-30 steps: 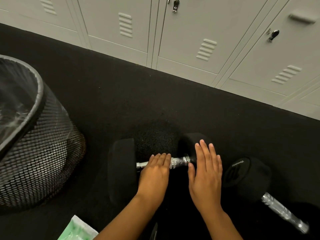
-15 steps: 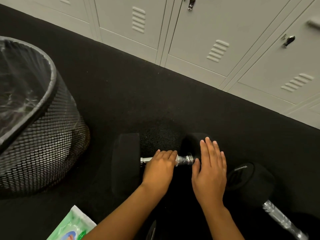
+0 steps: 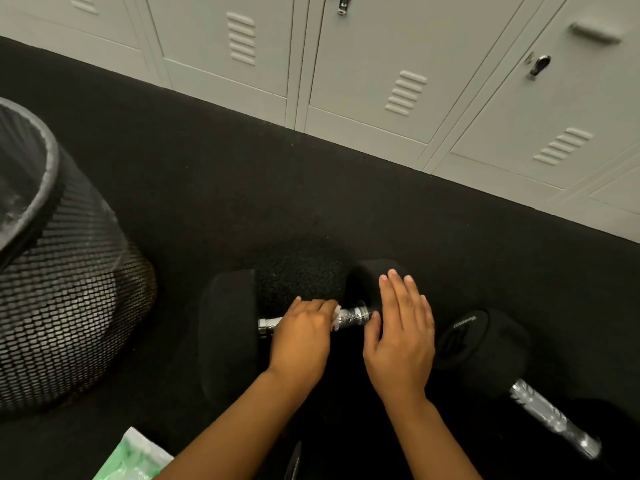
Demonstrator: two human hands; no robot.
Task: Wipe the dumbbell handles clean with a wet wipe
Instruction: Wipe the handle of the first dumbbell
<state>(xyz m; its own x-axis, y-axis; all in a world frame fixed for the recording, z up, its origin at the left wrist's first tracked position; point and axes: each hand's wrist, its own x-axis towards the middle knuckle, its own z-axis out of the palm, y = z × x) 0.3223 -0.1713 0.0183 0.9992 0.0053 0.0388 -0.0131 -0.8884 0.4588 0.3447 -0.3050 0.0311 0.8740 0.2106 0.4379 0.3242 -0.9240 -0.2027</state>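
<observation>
- The left hand (image 3: 302,336) has curled tighter over the chrome handle (image 3: 351,316) of the near dumbbell (image 3: 228,327) than it was a second ago, when its fingers lay flatter; a scrap of white wet wipe (image 3: 335,315) now peeks out at its fingertips, pinched against the bar.
- The hand has shifted slightly left along the bar, so more knurled chrome shows to its right. I judge the wiping stroke to be under way, with that right stretch possibly already passed over.
- The right hand (image 3: 400,329) stays flat, fingers straight, resting on the dumbbell's right head (image 3: 367,278) and holding nothing; it seems to steady the weight against rolling.
- A second dumbbell (image 3: 485,348) lies to the right, its handle (image 3: 554,419) bare and untouched, so that one likely remains to do.
- Room: the two black heads bound the stroke at either end of the short bar. The mesh bin (image 3: 69,306) stands well apart to the left, the lockers (image 3: 381,64) far off, open black floor (image 3: 242,188) between.
- The green wipes packet (image 3: 135,459) lies at the near left edge.
</observation>
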